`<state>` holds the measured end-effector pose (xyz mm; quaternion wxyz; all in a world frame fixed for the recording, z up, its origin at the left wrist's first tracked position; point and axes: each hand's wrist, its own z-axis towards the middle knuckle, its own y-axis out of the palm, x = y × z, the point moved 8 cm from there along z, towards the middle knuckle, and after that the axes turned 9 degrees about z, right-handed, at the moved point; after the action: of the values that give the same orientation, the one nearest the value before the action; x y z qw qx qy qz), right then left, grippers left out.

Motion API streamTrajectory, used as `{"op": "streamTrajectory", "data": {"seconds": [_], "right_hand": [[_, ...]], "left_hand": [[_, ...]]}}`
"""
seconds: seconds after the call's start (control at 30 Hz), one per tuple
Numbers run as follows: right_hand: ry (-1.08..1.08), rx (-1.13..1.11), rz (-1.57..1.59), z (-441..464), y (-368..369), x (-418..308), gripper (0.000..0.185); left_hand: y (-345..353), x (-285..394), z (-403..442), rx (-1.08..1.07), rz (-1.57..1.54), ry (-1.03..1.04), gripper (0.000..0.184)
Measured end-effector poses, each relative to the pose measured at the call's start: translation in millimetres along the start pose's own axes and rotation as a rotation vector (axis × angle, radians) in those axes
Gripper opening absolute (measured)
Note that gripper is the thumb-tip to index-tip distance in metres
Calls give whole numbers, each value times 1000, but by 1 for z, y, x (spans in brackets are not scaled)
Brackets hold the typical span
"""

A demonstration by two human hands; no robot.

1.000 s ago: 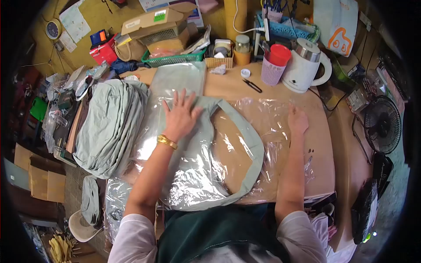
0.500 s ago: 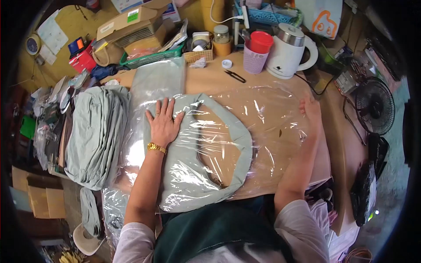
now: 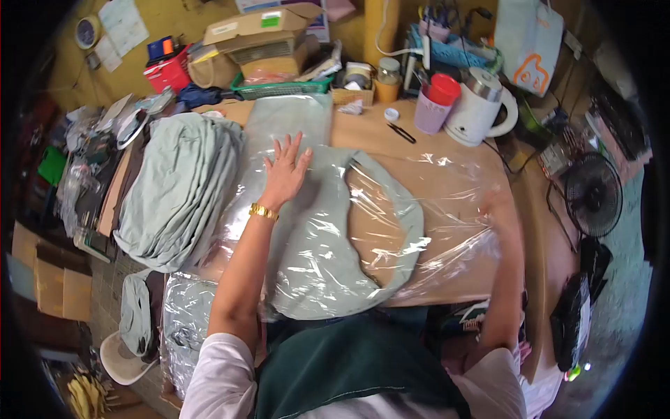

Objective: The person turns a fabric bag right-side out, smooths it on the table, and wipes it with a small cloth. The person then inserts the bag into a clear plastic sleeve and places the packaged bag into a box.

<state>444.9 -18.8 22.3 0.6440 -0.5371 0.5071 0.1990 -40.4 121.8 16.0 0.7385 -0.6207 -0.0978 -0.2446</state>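
A grey-green cloth piece [image 3: 314,244] with a curved strap lies inside a clear plastic bag [image 3: 447,188] on the brown table. My left hand [image 3: 285,171], with a gold band at the wrist, rests spread on the upper left of the bagged cloth. At the bag's right end is my right hand [image 3: 497,202], smeared by motion; creases in the plastic run towards it, and its fingers cannot be made out. Further clear bags [image 3: 289,115] lie flat beyond my left hand. To the left sits a thick pile of grey-green cloth [image 3: 178,185].
Small black snips [image 3: 401,133] and a white cap [image 3: 391,113] lie near the back. A white kettle [image 3: 478,108], a purple cup [image 3: 429,114] and a green basket [image 3: 283,87] stand along the rear. On the right is a black fan [image 3: 593,194].
The plastic at the right has been drawn into tighter creases, and my right hand has moved slightly down towards me. My left hand stays spread on the bag. The camera view has shifted.
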Motion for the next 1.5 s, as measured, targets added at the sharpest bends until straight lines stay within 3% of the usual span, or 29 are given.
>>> {"op": "streamTrajectory", "data": {"seconds": [0.03,0.07,0.1,0.17,0.27,0.33,0.37,0.53,0.57,0.63,0.7,0.73,0.77,0.8,0.83,0.87,0.9,0.93,1.0,1.03,1.07,1.13,1.17,1.27,1.33,1.4,1.43,1.5], "right_hand": [[-216,64,91,12,-27,-55,33],[-216,41,388,10,-52,-108,33],[-560,160,947,46,-82,-136,37],[-502,-167,818,22,-46,-252,38],[-561,-306,684,33,18,-349,36],[-638,-293,648,28,29,-387,34],[-677,-260,632,30,26,-402,33],[-827,32,499,35,-44,-401,29],[-839,110,456,40,-63,-389,28],[-843,268,318,48,-100,-346,27],[-824,418,2,51,-122,-287,25],[-831,476,-321,50,-117,-252,24],[-878,514,-780,47,-98,-211,24],[-908,459,-1120,44,-68,-158,23],[-880,308,-1192,34,-32,-103,22],[-376,59,-674,24,-5,-34,29],[-518,140,-717,-15,25,-6,37],[-223,82,-539,16,36,85,36],[-400,201,-597,-48,61,21,31],[-405,185,-599,-47,61,20,31],[-389,173,-556,-46,60,21,28],[-378,164,-504,-42,61,26,25],[-401,186,-551,-41,60,28,24],[-371,201,-609,-36,55,42,20],[-311,208,-602,-29,55,48,18],[-324,264,-350,-25,45,49,14],[-323,279,-342,-24,44,40,14],[-494,291,105,-31,39,-10,13]], "left_hand": [[-18,0,-7,22,2,-10,70],[-38,-2,-19,130,-186,4,68],[-54,-3,-33,232,-372,22,67],[-39,-8,-58,217,-631,-78,64],[33,-3,-101,144,-866,-213,64],[77,3,-121,10,-1153,-423,63],[71,7,-124,13,-1153,-415,63],[23,83,-156,-457,-2037,-252,64],[-2,79,-150,-275,-1913,-288,63],[-46,30,-137,59,-1178,-240,57],[-90,-10,-141,239,-830,-152,55],[-109,-18,-147,292,-1093,-144,56],[-121,-31,-153,321,-853,-117,59],[-124,-38,-160,187,-467,-153,59],[-122,-43,-168,46,-85,-191,59],[-120,-46,-170,0,229,-231,53],[-124,-39,-170,114,282,-175,42],[-124,-27,-162,192,296,-84,35],[-118,-4,-129,289,253,91,21],[-108,8,-111,277,225,152,23],[-84,5,-84,76,209,66,26],[-51,10,-41,189,352,178,34],[-35,-1,-24,197,356,173,34],[9,-55,4,65,482,-89,67],[9,-58,11,20,485,-90,70],[19,-71,17,-125,454,-105,77],[8,-56,20,-118,459,-90,77],[-21,1,21,-233,476,-58,83]]}}
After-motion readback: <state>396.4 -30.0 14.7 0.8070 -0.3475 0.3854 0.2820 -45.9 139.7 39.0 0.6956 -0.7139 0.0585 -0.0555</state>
